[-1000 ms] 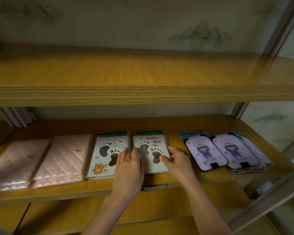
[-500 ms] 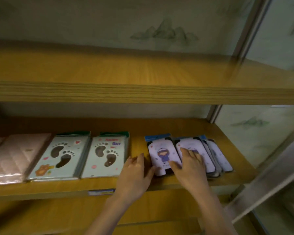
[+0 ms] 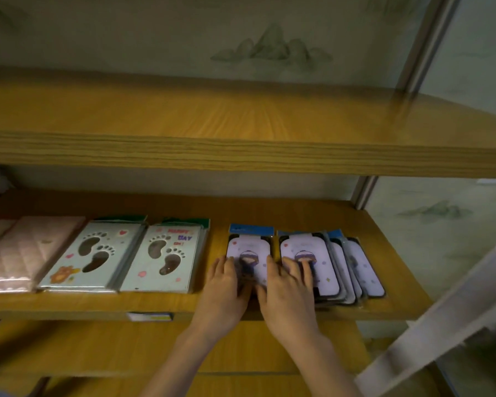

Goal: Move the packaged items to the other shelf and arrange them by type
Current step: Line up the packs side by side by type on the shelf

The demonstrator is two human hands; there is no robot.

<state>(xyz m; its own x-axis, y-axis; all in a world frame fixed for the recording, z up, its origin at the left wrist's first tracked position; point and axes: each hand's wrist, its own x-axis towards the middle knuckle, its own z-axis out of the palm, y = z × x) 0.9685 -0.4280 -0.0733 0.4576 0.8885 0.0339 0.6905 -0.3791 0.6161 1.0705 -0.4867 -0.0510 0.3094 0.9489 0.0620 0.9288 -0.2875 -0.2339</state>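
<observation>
On the middle shelf (image 3: pixel 298 213) lies a single purple pack with a cartoon girl (image 3: pixel 249 247). Right of it is an overlapping stack of the same purple packs (image 3: pixel 331 267). My left hand (image 3: pixel 221 293) lies flat on the single pack's left lower part. My right hand (image 3: pixel 287 293) lies flat across its right edge, with fingertips on the stack's top pack. Neither hand grips anything. Further left lie two footprint card packs (image 3: pixel 92 256) (image 3: pixel 166 259) side by side, then pink quilted packs (image 3: pixel 29 253).
A bare upper shelf (image 3: pixel 241 116) hangs above the row. A lower shelf (image 3: pixel 98 348) shows beneath it. A price label (image 3: pixel 149 316) sits on the middle shelf's front edge. A pale slanted rail (image 3: pixel 441 319) crosses the lower right, near the shelf's end.
Both hands left the right footprint pack and moved right onto the purple packs. The single purple pack now lies straight and apart from the stack. My view shifted right.
</observation>
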